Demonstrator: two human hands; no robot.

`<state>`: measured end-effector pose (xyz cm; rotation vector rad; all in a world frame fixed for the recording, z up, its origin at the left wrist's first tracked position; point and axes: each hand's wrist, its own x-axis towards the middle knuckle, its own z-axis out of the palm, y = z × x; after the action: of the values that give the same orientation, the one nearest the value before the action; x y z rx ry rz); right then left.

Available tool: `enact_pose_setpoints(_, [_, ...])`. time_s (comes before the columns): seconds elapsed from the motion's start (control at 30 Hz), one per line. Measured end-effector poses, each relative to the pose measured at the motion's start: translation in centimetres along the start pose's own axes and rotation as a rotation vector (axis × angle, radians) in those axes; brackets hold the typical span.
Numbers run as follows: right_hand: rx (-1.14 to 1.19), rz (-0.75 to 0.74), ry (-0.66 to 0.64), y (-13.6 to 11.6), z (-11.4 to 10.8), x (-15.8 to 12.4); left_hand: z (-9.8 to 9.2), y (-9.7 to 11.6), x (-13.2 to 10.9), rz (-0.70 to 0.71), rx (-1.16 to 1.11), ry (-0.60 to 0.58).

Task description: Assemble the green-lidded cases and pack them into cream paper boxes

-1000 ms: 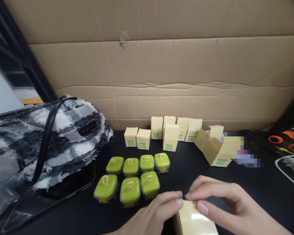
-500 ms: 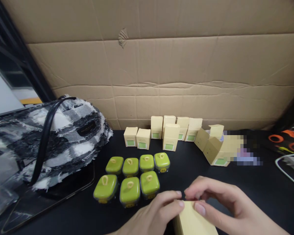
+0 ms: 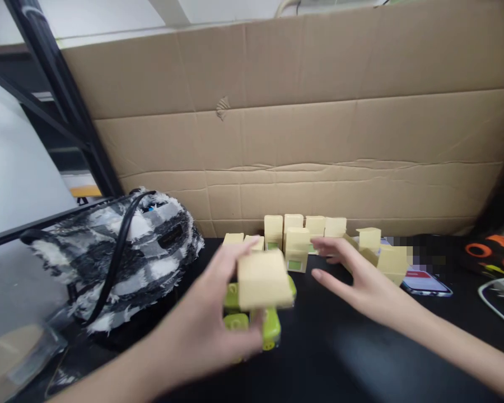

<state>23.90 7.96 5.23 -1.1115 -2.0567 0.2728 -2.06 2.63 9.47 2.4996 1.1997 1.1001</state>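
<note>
My left hand (image 3: 218, 302) grips a closed cream carton (image 3: 264, 280), lifted in front of the green-lidded containers (image 3: 271, 327) and hiding several of them. Motion blurs the carton a little. With fingers apart and nothing in them, my right hand (image 3: 348, 271) reaches over the table towards a tall cream box with its flap up (image 3: 297, 249). More tall boxes with raised flaps (image 3: 273, 229) stand behind that one. Two short cream boxes (image 3: 234, 238) are partly covered by my left hand and the carton.
A shaggy black-and-white bag (image 3: 143, 252) lies at the left. Behind my right hand is an opened cream box (image 3: 392, 263), with a phone (image 3: 428, 281) beside it. Orange-handled items (image 3: 479, 251) and a white cable (image 3: 498, 305) lie far right. A cardboard sheet (image 3: 298, 140) stands at the back.
My left hand has lifted the cream carton from the near edge and carried it left and forward. The right hand has let go of it and moved forward. The view has tilted up.
</note>
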Motion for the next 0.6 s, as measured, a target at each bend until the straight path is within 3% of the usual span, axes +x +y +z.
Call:
enact_pose_setpoints(0.1, [-0.122, -0.039, 0.048, 1.5, 0.4, 2.5, -4.3, -2.1, 2.5, -0.169, 0.244, -0.028])
enact_pose_setpoints(0.17, [-0.181, -0.056, 0.045, 2.0, 0.7, 3.5, -5.3, -4.1, 3.2, -0.258, 0.471, -0.118])
enact_pose_setpoints(0.23, [-0.227, -0.074, 0.031, 2.3, 1.1, 4.2, -5.0, -5.9, 3.2, -0.356, 0.644, -0.2])
enact_pose_setpoints(0.37, [-0.277, -0.096, 0.015, 2.3, 1.5, 4.8, -2.4, -7.9, 3.0, -0.494, 0.739, -0.246])
enact_pose_setpoints(0.47, [-0.28, -0.096, -0.013, 2.0, 1.2, 4.5, -1.2, -9.0, 3.6, -0.529, 0.736, -0.27])
enact_pose_setpoints(0.6, [-0.286, -0.063, -0.038, 1.2, -0.2, 2.7, -1.1, -9.8, 4.5, -0.508, 0.708, -0.243])
